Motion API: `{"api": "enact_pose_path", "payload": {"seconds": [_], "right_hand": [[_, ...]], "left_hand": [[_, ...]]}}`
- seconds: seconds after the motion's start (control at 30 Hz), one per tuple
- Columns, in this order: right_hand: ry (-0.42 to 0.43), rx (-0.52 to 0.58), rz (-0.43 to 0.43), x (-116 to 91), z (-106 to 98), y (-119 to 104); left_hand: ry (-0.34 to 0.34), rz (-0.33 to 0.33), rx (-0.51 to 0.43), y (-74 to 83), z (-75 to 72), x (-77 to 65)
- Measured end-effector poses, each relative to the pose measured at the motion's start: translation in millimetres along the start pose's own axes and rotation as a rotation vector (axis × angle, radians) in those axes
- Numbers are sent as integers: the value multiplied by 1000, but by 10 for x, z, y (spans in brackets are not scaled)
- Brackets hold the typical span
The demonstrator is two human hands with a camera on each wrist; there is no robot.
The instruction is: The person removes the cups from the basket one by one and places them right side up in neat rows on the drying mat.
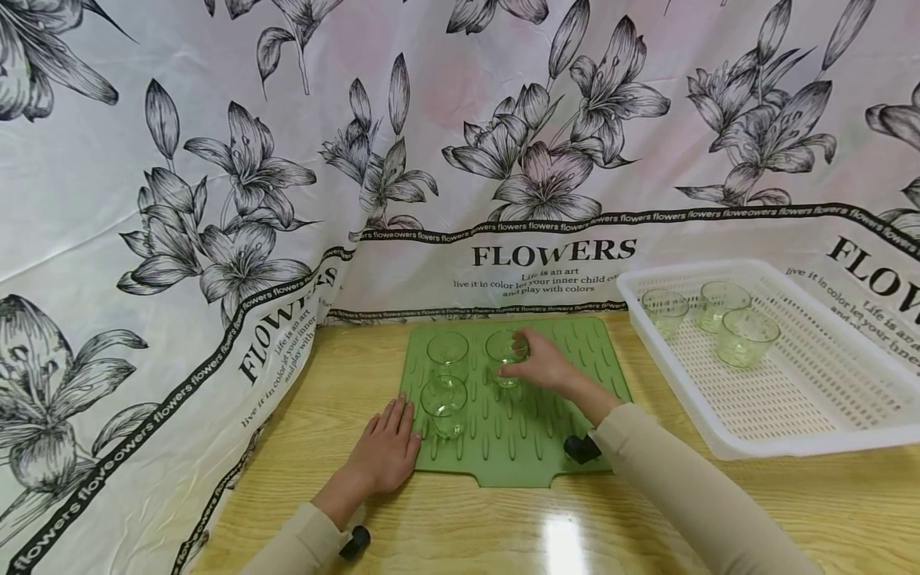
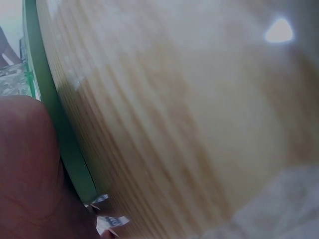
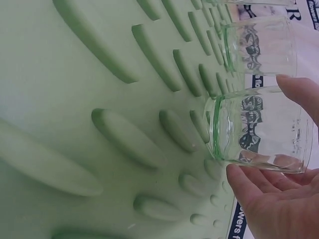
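My right hand (image 1: pixel 542 366) grips a clear, green-tinted glass cup (image 1: pixel 497 359) near the back of the green ridged drying mat (image 1: pixel 513 427). In the right wrist view, the thumb lies on one side of the cup (image 3: pixel 264 132) and the fingers on the other, with the cup's base close to the mat. Two more glass cups stand on the mat's left side, one behind (image 1: pixel 447 359) and one in front (image 1: pixel 443 406). My left hand (image 1: pixel 388 454) rests flat on the table, fingers straight, right at the mat's left edge (image 2: pixel 55 109).
A white perforated plastic basket (image 1: pixel 700 399) sits to the right of the mat and holds three glass cups (image 1: pixel 747 339). Under everything is a wooden table (image 1: pixel 446 519). Floral-printed cloth (image 1: pixel 402 271) hangs behind and along the left.
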State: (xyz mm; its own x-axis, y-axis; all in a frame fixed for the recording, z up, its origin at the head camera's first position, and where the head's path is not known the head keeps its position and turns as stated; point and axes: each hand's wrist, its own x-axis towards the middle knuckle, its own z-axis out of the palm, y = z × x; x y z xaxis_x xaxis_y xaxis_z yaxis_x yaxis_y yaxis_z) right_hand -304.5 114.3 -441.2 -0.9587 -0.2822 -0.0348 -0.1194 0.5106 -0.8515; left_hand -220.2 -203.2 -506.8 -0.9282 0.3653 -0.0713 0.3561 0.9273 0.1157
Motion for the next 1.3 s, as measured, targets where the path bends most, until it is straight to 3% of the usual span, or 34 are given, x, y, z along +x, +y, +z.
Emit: {"api": "enact_pose_path", "payload": {"seconds": [0.8, 1.3], "right_hand": [[-5, 2, -14, -82, -61, 13], [20, -288, -64, -307, -294, -106]], "left_hand": [[2, 1, 0, 7, -12, -8], [4, 6, -10, 34, -43, -26]]}}
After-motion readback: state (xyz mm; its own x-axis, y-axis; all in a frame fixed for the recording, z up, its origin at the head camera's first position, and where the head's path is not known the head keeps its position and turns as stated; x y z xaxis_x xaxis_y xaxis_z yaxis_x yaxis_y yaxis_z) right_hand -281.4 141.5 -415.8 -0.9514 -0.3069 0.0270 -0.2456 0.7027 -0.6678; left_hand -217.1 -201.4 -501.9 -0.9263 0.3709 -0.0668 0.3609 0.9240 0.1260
